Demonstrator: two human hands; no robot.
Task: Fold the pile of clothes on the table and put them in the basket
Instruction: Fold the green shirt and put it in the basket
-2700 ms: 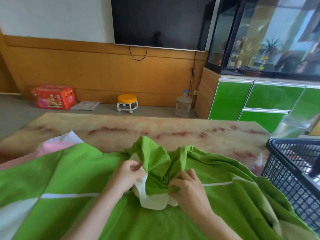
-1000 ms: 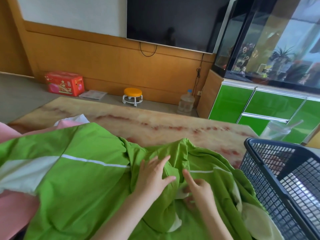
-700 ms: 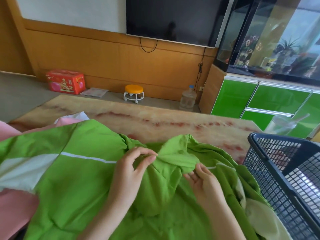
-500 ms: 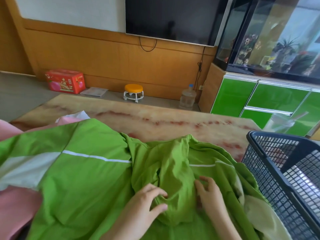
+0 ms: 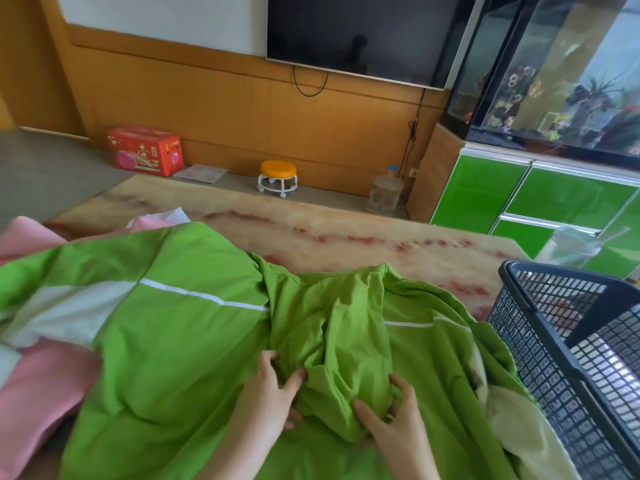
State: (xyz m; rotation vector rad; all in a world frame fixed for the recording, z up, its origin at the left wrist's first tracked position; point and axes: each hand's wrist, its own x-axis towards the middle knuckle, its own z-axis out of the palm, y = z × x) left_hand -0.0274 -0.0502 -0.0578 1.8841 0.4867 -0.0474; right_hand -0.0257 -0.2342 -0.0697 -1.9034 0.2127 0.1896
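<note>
Currently, left hand [image 5: 273,398] and right hand [image 5: 398,424] grip a bunched fold of the soft green garment [image 5: 180,341]. Beyond the fingers [image 5: 401,388] lies the bare, glossy table [image 5: 346,233]; the rigid mesh basket [image 5: 540,362] stands to their right.

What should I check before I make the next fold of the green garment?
1. Grip: left hand and right hand both hold the garment's bunched middle. Ok.
2. Garment flat: the middle is crumpled. Not ok.
3. Sleeves found: hidden in the folds. Cannot tell.
4. Pink cloth separate: it lies partly under the garment's left side. Not ok.
5. Space to spread: bare table shows beyond the garment. Ok.
6. Basket ready: it stands at the right, top open. Ok.
</note>
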